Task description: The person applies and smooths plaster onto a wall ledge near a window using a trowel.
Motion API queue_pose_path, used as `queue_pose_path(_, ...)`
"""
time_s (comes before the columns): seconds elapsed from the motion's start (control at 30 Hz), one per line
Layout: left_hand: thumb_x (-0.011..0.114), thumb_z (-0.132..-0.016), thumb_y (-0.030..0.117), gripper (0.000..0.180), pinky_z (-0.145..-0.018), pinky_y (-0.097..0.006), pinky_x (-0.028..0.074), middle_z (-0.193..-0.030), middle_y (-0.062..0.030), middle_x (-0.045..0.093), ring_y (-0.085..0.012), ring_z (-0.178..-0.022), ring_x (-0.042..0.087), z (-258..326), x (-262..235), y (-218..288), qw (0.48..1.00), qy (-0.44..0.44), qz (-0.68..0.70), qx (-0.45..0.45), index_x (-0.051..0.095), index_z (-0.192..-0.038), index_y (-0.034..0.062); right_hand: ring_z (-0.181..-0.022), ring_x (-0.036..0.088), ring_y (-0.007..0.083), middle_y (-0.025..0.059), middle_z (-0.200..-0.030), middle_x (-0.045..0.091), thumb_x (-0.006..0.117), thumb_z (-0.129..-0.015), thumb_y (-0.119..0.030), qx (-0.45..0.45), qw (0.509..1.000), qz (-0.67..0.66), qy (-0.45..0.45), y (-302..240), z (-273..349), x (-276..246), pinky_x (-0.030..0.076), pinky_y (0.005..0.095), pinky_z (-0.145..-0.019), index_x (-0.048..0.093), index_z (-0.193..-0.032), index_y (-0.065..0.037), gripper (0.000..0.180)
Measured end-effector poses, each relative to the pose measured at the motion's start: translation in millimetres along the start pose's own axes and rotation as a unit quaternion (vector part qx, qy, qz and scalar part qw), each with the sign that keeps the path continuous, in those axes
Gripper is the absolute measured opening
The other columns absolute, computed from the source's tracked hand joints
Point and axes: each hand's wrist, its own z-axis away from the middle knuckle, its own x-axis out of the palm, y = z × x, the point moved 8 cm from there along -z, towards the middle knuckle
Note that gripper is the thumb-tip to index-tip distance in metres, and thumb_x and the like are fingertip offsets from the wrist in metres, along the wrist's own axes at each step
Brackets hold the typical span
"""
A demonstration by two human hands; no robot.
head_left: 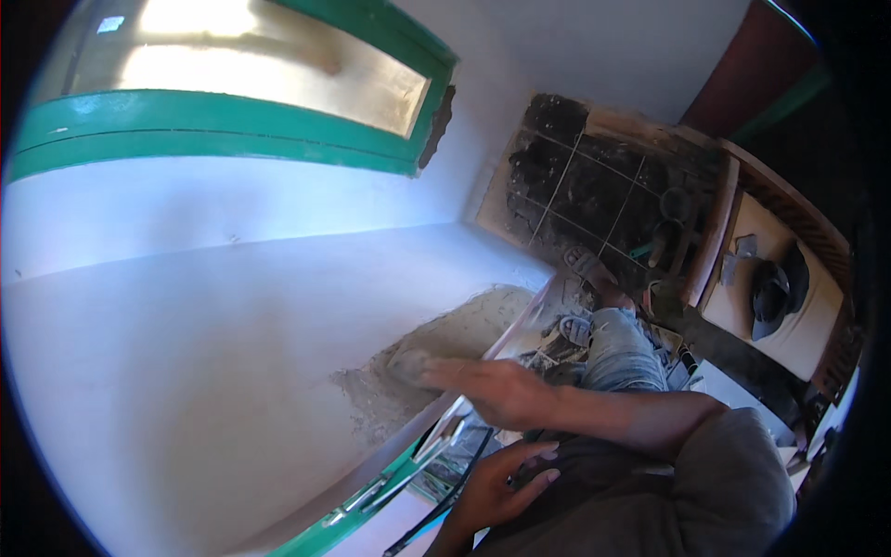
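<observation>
My right hand [497, 388] reaches left to a rough grey plaster patch [436, 348] on the white wall [213, 371]. Its fingers lie flat, pressing a small grey pad [410, 364] against the patch. My left hand [501, 483] is lower, near my lap, with its fingers curled over dark cloth [594, 483]. Whether it grips anything is unclear. A black cable or thin tool [445, 501] runs just below it.
A green-framed window [232, 139] sits high on the wall. A green and white ledge [390, 487] runs along the wall's lower edge. Below are my sandalled feet [580, 297], a dark tiled floor [594, 195], and a wooden stand [770, 269] with dark items at right.
</observation>
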Motion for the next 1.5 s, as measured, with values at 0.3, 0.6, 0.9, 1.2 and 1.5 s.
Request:
queue_pose_path(0.3,0.083,-0.089,0.012,0.044,-0.075,-0.028,0.052,-0.116,-0.0068,0.076,-0.0120,-0.091,0.070,41,13,-13,0.997,-0.004,-0.067,0.029,0.069,-0.131,0.0074,-0.134,0.061,0.0321,0.0172,-0.153,0.055,0.060,-0.082,0.010,0.109,0.989,0.014,0.098,-7,12,-4,0.053,0.0425,-0.109,0.051,-0.152,-0.011,0.074)
queue_pose_path(0.6,0.081,-0.092,0.016,0.045,-0.074,-0.028,0.051,-0.114,-0.0045,0.076,-0.0142,-0.093,0.069,71,25,-35,0.991,0.011,-0.124,0.043,0.067,-0.134,0.0115,-0.106,0.073,0.0371,0.0187,-0.118,0.073,0.056,-0.087,0.003,0.028,0.983,0.079,0.166,-27,19,-9,0.058,0.0444,-0.098,0.055,-0.147,-0.006,0.061)
queue_pose_path(0.9,0.080,-0.093,0.016,0.043,-0.070,-0.027,0.051,-0.113,-0.0052,0.076,-0.0124,-0.091,0.070,86,13,-44,0.989,0.032,-0.134,0.054,0.067,-0.133,0.0091,-0.098,0.073,0.0387,0.0188,-0.108,0.075,0.054,-0.096,-0.003,0.219,0.970,0.032,0.104,0,18,-3,0.056,0.0456,-0.094,0.060,-0.143,-0.007,0.047)
queue_pose_path(1.2,0.079,-0.093,0.014,0.040,-0.067,-0.025,0.049,-0.112,-0.0069,0.077,-0.0102,-0.086,0.069,98,-2,-56,0.987,0.054,-0.124,0.084,0.068,-0.131,0.0060,-0.105,0.070,0.0405,0.0214,-0.117,0.073,0.055,-0.102,-0.009,0.132,0.985,0.068,0.090,-2,9,-16,0.053,0.0461,-0.097,0.067,-0.136,-0.010,0.037)
queue_pose_path(1.5,0.080,-0.092,0.013,0.040,-0.064,-0.023,0.047,-0.111,-0.0069,0.077,-0.0081,-0.085,0.069,104,-11,-67,0.986,0.086,-0.107,0.093,0.070,-0.130,0.0051,-0.103,0.071,0.0407,0.0238,-0.114,0.073,0.053,-0.096,-0.006,0.189,0.968,0.165,0.033,-4,0,-14,0.053,0.0470,-0.097,0.066,-0.137,-0.008,0.043)
